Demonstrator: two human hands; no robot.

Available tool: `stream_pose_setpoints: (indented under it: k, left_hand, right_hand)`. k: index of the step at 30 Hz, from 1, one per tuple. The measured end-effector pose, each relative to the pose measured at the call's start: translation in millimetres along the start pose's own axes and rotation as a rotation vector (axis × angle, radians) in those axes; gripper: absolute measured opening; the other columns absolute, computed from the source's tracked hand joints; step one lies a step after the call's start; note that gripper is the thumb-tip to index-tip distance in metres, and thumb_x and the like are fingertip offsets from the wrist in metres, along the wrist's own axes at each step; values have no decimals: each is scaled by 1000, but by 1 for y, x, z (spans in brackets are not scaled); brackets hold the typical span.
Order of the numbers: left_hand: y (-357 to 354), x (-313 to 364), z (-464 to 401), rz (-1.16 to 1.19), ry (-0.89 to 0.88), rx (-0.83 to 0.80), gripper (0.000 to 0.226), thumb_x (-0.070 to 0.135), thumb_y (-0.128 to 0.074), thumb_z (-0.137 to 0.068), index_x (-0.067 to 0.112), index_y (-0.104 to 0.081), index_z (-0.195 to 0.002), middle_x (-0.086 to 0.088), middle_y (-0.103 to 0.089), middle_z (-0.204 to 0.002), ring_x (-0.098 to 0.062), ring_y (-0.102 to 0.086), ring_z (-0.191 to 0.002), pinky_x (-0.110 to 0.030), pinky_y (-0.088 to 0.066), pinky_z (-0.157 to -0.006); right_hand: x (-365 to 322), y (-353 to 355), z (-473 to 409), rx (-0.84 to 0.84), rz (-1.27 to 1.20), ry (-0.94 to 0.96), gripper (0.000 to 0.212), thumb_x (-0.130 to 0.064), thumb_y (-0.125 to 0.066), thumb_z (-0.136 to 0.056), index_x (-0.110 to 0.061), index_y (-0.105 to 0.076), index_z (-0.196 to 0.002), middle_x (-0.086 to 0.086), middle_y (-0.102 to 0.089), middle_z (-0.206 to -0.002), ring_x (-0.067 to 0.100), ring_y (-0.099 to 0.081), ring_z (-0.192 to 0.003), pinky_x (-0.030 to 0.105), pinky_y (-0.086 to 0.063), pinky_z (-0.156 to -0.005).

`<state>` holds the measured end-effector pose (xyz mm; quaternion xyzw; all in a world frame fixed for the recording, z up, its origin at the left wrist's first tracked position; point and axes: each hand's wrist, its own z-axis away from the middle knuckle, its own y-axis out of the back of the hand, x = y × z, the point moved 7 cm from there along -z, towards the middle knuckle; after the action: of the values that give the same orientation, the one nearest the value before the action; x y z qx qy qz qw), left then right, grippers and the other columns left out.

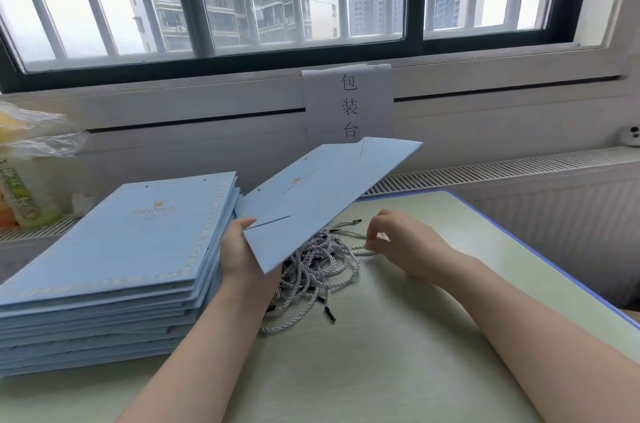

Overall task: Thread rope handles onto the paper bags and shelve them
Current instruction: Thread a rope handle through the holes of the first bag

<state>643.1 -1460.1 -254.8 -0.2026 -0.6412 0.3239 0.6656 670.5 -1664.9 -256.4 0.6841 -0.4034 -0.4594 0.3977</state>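
Note:
My left hand [239, 254] grips a flat, folded light-blue paper bag [322, 194] by its near corner and holds it tilted above the table. Under and just right of the bag lies a tangled pile of grey-white rope handles [311, 275] with black tips. My right hand [398, 239] pinches one rope from that pile between thumb and fingers. A tall stack of the same flat blue bags [117, 260] lies at the left of the table.
The pale green table [398, 353] has a blue edge on the right. Beyond it are a radiator grille [519, 170], a paper sign [348, 104] on the wall under the window, and a plastic-wrapped bottle [24, 194] at far left.

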Motion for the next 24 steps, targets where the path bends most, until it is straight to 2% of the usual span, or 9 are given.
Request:
stream_pose_setpoints:
  k: [3, 5, 7, 10, 12, 14, 18, 21, 24]
  left_hand:
    - [0, 0, 0, 14, 5, -1, 22, 13, -36, -95, 12, -45, -74, -3, -59, -57, -12, -58, -40, -9, -37, -37]
    - [0, -1, -1, 27, 8, -11, 22, 14, -37, -95, 11, -47, -76, -2, -61, -53, -12, -59, -40, -9, -39, -37]
    - [3, -2, -1, -8, 16, -9, 21, 15, -37, -94, 13, -45, -75, -3, -60, -58, -13, -58, -40, -10, -40, -38]
    - [7, -6, -2, -139, 57, -10, 22, 19, -37, -92, 15, -43, -72, -2, -58, -54, -14, -56, -39, -11, -40, -39]
    - [6, -8, -1, -230, 80, -37, 23, 20, -37, -92, 14, -44, -71, -2, -56, -47, -15, -54, -36, -12, -39, -38]
    - [2, -10, 1, -316, 94, -91, 23, 21, -37, -91, 12, -47, -73, -5, -57, -51, -19, -55, -39, -17, -42, -42]
    - [-6, -13, 0, -378, 108, -212, 22, 22, -34, -87, 12, -52, -79, -7, -61, -62, -24, -56, -51, -29, -40, -58]
    - [-10, -12, -1, -394, 105, -278, 23, 20, -32, -85, 11, -52, -81, -6, -63, -65, -23, -58, -53, -30, -41, -59]
    - [-12, -6, -6, -342, 1, -295, 32, 9, -36, -77, 11, -59, -99, -10, -71, -90, -27, -67, -72, -37, -47, -71]
  right_hand:
    - [7, 15, 1, 197, -160, -80, 9, -24, -47, -98, -18, -53, -94, -6, -65, -89, 20, -58, -84, 34, -44, -72]
    - [14, 29, 3, 358, -473, -111, 12, -13, -45, -97, -16, -49, -87, -3, -63, -71, 18, -58, -68, 34, -46, -65]
    - [26, 40, 4, 483, -880, -188, 15, -6, -43, -98, -15, -50, -87, 0, -57, -65, 13, -54, -57, 24, -44, -57]
    - [40, 43, 5, 497, -1547, -370, 20, -2, -40, -98, -13, -55, -93, -1, -57, -62, 10, -53, -54, 22, -43, -54]
    - [44, 46, 4, 500, -1803, -411, 21, -2, -40, -97, -12, -57, -91, -1, -60, -62, 9, -57, -53, 21, -44, -53]
    - [46, 56, 4, 546, -1946, -375, 23, -3, -38, -98, -12, -57, -87, 1, -60, -68, 7, -59, -53, 19, -46, -52]
    - [49, 82, 6, 599, -1797, -287, 25, -3, -39, -97, -14, -60, -87, -2, -63, -66, 8, -59, -55, 21, -45, -54]
    - [47, 95, 8, 597, -1299, -228, 26, -2, -41, -97, -14, -61, -88, 1, -65, -73, 11, -58, -62, 18, -46, -57]
    - [41, 90, 6, 573, -825, -212, 23, 0, -41, -95, -10, -62, -94, 4, -65, -77, 11, -58, -65, 15, -46, -61]
